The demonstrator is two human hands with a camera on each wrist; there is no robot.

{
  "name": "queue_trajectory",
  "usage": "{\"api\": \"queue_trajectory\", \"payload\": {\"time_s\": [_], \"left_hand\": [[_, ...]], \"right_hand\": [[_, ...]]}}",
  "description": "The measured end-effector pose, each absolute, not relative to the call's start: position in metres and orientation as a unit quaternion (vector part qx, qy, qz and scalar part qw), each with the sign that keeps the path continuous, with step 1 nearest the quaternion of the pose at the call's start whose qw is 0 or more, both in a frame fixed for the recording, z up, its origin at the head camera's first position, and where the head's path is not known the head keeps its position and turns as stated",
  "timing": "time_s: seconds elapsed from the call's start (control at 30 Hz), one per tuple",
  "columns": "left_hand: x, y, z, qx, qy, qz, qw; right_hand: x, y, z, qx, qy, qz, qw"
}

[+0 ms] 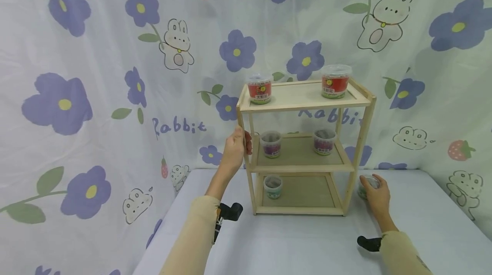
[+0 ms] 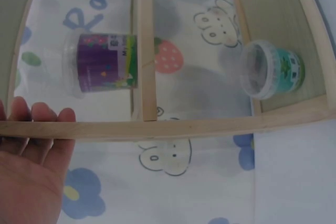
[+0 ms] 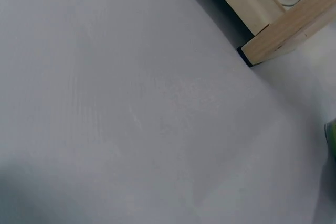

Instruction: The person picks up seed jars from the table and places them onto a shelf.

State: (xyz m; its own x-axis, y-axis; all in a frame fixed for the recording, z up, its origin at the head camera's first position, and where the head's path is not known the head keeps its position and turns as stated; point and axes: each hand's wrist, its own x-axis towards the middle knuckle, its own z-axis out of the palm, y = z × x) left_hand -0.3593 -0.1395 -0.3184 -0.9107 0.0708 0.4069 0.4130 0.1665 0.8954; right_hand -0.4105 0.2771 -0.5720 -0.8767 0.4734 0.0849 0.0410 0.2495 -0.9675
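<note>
My left hand (image 1: 233, 150) grips the left front post of a three-tier wooden shelf (image 1: 300, 168). In the left wrist view its fingers (image 2: 47, 114) reach round the post. To the right of the shelf, my right hand (image 1: 378, 200) holds a small clear-lidded plastic cup (image 1: 361, 191) from above, low over the white table. Only a green edge of this cup (image 3: 332, 136) enters the right wrist view. Two red-labelled cups stand on the top tier, one at the left (image 1: 259, 91) and one at the right (image 1: 335, 83).
The middle tier carries two purple-labelled cups, a left one (image 1: 271, 144) and a right one (image 1: 324, 141). A teal-labelled cup (image 2: 278, 70) sits at the left of the bottom tier. Behind the white table (image 1: 300, 245) hangs a flower-and-rabbit curtain (image 1: 96, 147).
</note>
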Motion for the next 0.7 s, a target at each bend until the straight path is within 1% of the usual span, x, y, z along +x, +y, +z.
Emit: {"api": "queue_trajectory", "payload": {"time_s": [0.3,0.7], "left_hand": [[-0.369,-0.137,-0.331,-0.162,-0.745,-0.629,0.153],[-0.367,-0.141,-0.328,-0.153,-0.755,-0.618,0.157]], "right_hand": [[-0.400,0.287,-0.571,-0.154,-0.774,0.586,0.182],[-0.363,0.275,-0.564,-0.065,-0.822,0.549,0.137]]}}
